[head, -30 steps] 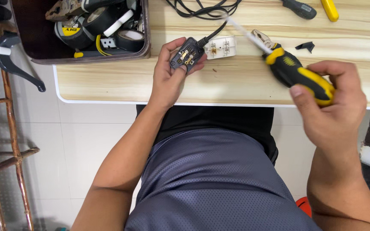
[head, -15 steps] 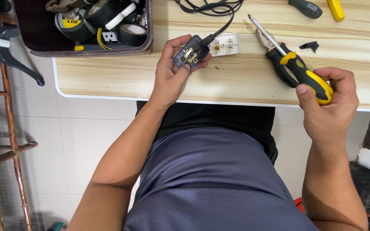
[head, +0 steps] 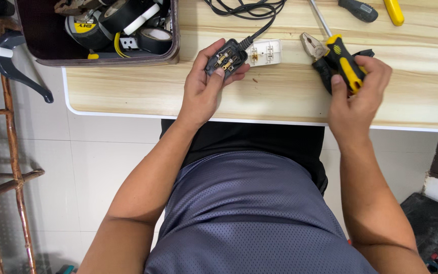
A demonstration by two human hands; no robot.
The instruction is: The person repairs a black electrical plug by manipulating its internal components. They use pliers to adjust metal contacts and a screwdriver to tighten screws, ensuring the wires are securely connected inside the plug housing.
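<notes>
My left hand (head: 205, 87) grips the opened black plug (head: 225, 60) over the near part of the wooden table (head: 128, 91), fingers curled around its body, thumb pressed on its exposed brass terminals. My right hand (head: 357, 91) is closed around the yellow-and-black screwdriver (head: 341, 60), shaft pointing away from me. Pliers (head: 316, 55) lie under that hand, touching the handle. Just beyond the plug sits a white socket piece (head: 264, 52). The black cable (head: 252, 15) runs farther back. At far left stands a dark box (head: 173, 50) of tape rolls (head: 122, 20).
</notes>
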